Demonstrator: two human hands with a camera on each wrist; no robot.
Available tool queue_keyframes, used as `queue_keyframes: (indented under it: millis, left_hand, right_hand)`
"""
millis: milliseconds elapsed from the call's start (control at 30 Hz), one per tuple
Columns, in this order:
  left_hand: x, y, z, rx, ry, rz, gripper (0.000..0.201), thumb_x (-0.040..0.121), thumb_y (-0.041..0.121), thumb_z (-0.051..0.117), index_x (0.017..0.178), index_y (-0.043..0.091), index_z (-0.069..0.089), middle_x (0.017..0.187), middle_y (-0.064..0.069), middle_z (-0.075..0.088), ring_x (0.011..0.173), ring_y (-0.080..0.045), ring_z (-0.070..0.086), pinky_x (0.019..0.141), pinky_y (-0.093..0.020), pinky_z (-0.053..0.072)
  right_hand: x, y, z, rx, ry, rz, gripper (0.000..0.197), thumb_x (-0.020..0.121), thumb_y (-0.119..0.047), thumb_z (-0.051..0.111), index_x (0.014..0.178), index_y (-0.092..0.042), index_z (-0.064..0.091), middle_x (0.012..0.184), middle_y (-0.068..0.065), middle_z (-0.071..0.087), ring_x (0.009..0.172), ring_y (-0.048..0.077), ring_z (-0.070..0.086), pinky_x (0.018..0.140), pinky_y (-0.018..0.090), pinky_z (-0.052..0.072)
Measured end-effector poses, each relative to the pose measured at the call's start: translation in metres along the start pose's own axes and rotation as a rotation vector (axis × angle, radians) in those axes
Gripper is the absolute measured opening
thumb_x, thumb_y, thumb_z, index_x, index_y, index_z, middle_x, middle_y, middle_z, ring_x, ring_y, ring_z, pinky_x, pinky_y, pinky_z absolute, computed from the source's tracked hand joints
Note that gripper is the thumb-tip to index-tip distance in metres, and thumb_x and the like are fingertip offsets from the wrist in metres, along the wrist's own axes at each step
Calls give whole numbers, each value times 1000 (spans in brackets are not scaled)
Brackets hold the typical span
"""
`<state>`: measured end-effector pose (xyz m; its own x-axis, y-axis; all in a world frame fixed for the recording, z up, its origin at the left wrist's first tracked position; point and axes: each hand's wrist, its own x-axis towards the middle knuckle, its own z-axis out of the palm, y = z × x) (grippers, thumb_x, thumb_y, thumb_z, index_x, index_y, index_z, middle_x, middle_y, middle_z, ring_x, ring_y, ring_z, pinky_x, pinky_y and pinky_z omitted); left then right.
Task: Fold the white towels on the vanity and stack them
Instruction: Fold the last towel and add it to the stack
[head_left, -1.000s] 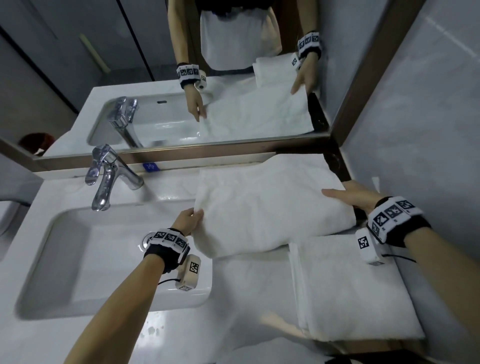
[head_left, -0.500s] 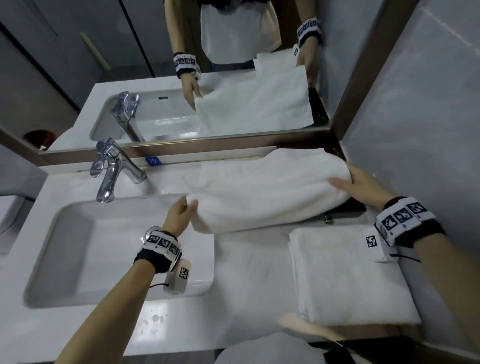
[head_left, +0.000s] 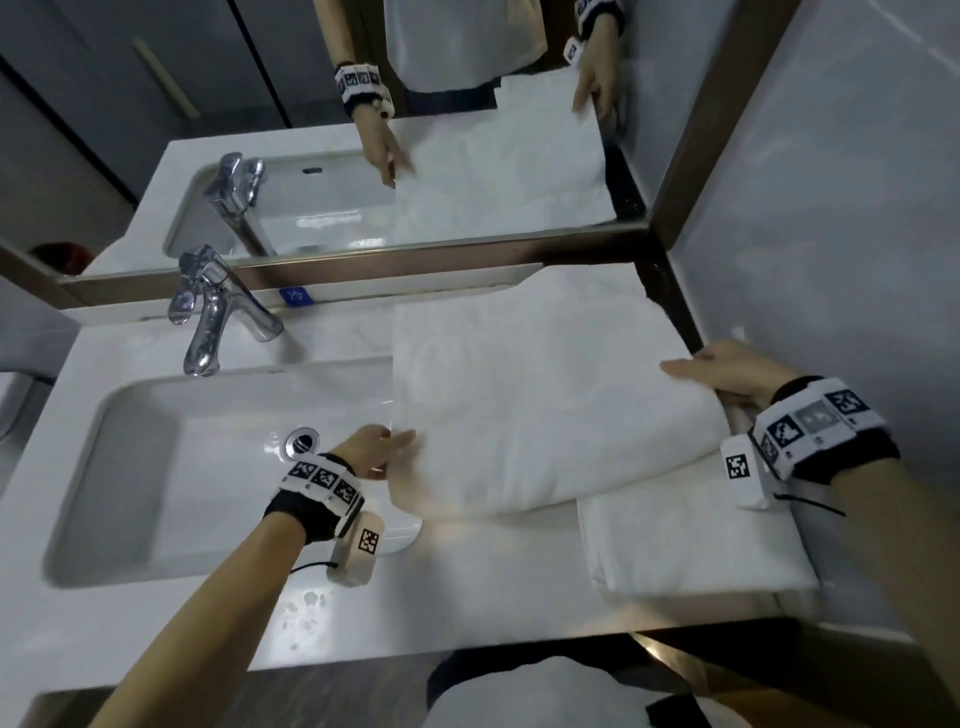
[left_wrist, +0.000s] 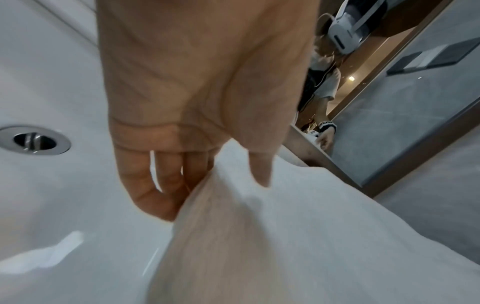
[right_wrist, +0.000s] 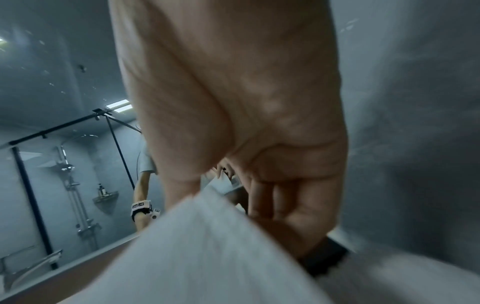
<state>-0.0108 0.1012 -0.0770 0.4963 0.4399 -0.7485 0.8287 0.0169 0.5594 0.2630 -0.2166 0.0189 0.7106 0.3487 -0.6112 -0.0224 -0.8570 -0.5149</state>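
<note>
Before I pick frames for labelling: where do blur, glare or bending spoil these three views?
Head view: wide-angle bending bows the mirror frame; glare patches on the countertop; the left hand is slightly smeared. Left wrist view: motion blur softens the towel pinched by the hand; streaky highlights in the sink. Right wrist view: dim, and the towel under the right hand is blurred.

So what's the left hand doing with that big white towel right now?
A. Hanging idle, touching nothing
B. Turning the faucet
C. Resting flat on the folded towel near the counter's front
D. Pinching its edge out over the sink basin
D. The left hand pinches the towel edge between thumb and fingers, above the sink near the drain, while the right hand holds the opposite end.
</note>
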Motion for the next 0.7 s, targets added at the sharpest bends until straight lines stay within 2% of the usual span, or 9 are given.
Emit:
queue_keyframes:
  millis: [100, 133, 200, 300, 400, 467, 567, 633, 700]
  left_hand:
    - [-8, -16, 14, -8, -92, -4, 27, 84, 43, 64, 85, 17, 58, 90, 2, 64, 83, -9, 60, 73, -22, 51]
    - [-10, -18, 15, -3, -90, 21, 26, 83, 42, 66, 85, 17, 58, 89, 4, 64, 83, -9, 61, 72, -22, 51]
    - [-12, -21, 14, 6, -85, 77, 27, 83, 36, 68, 91, 12, 59, 92, 2, 64, 87, -13, 62, 76, -24, 52]
    - [-18, -26, 11, 2, -116, 146, 36, 82, 25, 71, 111, 8, 61, 110, -8, 67, 105, -23, 63, 96, -35, 50]
    - [-25, -33, 10, 34, -126, 186, 35, 79, 18, 74, 110, 5, 64, 112, -13, 69, 106, -25, 64, 98, -34, 48]
    - [-30, -37, 11, 100, -86, 222, 30, 81, 20, 72, 106, 4, 66, 109, -14, 70, 104, -26, 65, 97, -34, 48]
    - [-37, -40, 10, 0, -18, 292, 31, 91, 24, 59, 114, 3, 62, 114, -14, 67, 104, -26, 63, 88, -29, 49]
    - [-43, -39, 10, -125, 62, 347, 32, 95, 24, 53, 120, 5, 57, 116, -11, 64, 101, -22, 61, 83, -27, 47]
    - [-49, -37, 9, -174, 163, 359, 31, 95, 26, 52, 118, 5, 57, 109, -9, 63, 96, -21, 59, 79, -27, 47]
  right_hand:
    - [-11, 18, 11, 9, -1, 30, 57, 79, -47, 68, 102, 5, 63, 99, 16, 66, 88, 29, 62, 83, 36, 49]
    - [-15, 23, 13, 23, -3, 28, 55, 77, -49, 70, 101, -1, 65, 96, 9, 67, 87, 25, 64, 82, 37, 52]
    - [-24, 30, 14, 91, -57, -2, 47, 67, -52, 75, 93, -13, 70, 86, 0, 74, 78, 17, 69, 70, 30, 53]
    - [-38, 38, 15, 150, -118, -73, 43, 55, -48, 81, 89, -23, 72, 83, -8, 76, 75, 10, 72, 68, 27, 52]
    - [-46, 47, 19, 181, -49, -149, 23, 68, -36, 78, 86, -26, 69, 90, -5, 75, 75, 7, 70, 66, 23, 51]
    - [-52, 50, 23, 189, 0, -193, 14, 81, -30, 70, 91, -22, 68, 99, 0, 71, 81, 10, 68, 71, 25, 51]
    - [-62, 53, 31, 212, 129, -243, 23, 89, -28, 61, 102, -9, 66, 101, 7, 69, 85, 16, 64, 79, 33, 49]
    - [-68, 51, 33, 273, 210, -268, 28, 92, -26, 58, 106, -3, 65, 101, 11, 68, 88, 22, 63, 79, 36, 48]
    - [-73, 50, 34, 347, 252, -261, 28, 91, -24, 59, 108, -1, 64, 103, 14, 66, 93, 27, 62, 79, 37, 49]
